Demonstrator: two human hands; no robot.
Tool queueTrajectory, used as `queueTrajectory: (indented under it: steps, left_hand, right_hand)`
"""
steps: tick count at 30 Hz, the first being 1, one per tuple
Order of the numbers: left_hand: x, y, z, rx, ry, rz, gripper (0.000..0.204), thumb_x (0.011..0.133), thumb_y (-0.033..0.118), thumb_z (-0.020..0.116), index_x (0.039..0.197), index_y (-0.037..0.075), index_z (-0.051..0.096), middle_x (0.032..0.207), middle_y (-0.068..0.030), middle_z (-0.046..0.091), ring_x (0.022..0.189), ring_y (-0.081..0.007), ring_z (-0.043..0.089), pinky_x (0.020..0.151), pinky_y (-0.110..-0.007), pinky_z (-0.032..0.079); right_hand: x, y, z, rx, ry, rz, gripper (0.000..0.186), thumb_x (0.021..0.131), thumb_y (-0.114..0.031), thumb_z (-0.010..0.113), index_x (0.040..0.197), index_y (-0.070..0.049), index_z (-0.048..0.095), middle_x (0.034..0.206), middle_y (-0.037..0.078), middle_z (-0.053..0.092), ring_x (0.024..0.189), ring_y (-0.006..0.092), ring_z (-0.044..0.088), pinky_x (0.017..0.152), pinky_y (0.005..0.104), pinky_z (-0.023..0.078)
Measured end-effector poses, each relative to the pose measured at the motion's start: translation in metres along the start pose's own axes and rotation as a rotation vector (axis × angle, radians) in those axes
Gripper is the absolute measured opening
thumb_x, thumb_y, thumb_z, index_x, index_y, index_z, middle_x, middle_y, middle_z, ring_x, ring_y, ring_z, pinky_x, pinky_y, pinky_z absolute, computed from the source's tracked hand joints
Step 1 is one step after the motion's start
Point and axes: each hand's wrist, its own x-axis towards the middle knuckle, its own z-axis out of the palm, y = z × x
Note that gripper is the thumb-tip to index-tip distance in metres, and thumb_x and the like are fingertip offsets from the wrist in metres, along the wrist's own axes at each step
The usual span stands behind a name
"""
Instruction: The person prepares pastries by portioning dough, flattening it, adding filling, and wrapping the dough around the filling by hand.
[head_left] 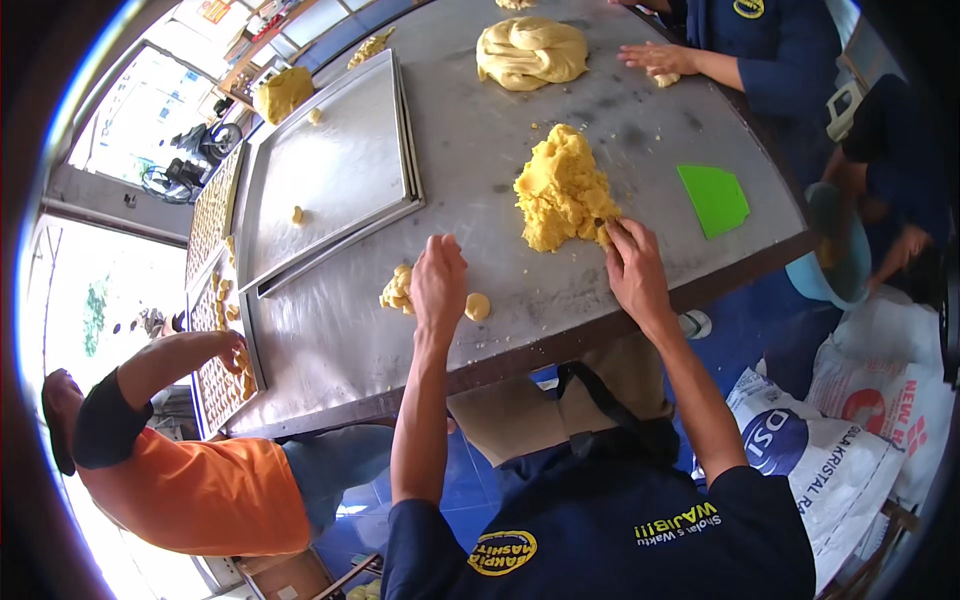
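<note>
My left hand is closed just above the metal table. What its curled fingers hold, if anything, is hidden. Beside it lies a small heap of pale dough pieces on the left, and a round dough ball on the right. At the lower right edge of a crumbly yellow mound of filling, my right hand pinches at the mass. A small dark spot shows at those fingertips.
A green plastic scraper lies right of the mound. Farther back sits a large dough lump, near a co-worker's hands. Stacked metal trays stand left. A person in orange reaches over a filled tray. White sacks lie right.
</note>
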Motion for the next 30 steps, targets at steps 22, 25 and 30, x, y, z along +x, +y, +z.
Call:
queueTrajectory:
  steps: [22,25,30]
  left_hand:
    - [-0.035,-0.053,-0.077,0.387,0.419,0.208,0.030,0.095,0.024,0.073,0.113,0.003,0.064,0.110,-0.0188,0.062,0.102,-0.0363,0.062,0.088,-0.047,0.051]
    - [-0.037,-0.080,-0.065,0.225,0.403,0.130,0.028,0.098,0.026,0.072,0.106,0.001,0.062,0.106,-0.0181,0.060,0.088,-0.0327,0.067,0.076,-0.043,0.054]
    - [-0.045,-0.115,-0.057,-0.173,0.505,0.063,0.024,0.100,0.020,0.071,0.106,0.000,0.060,0.102,-0.0131,0.069,0.073,-0.0192,0.071,0.059,-0.031,0.055]
  right_hand:
    - [0.044,0.011,-0.002,-0.042,-0.013,-0.119,0.031,0.085,-0.004,0.075,0.115,0.002,0.071,0.111,0.019,0.073,0.103,0.0375,0.066,0.096,0.0454,0.049]
    - [0.034,0.002,-0.003,-0.032,0.025,-0.141,0.027,0.087,-0.001,0.069,0.114,0.002,0.069,0.110,0.016,0.071,0.102,0.0372,0.065,0.090,0.0440,0.052]
    - [-0.002,0.001,-0.005,-0.256,0.049,-0.252,0.043,0.089,0.003,0.064,0.132,0.005,0.060,0.128,0.017,0.063,0.117,0.0358,0.060,0.101,0.0406,0.054]
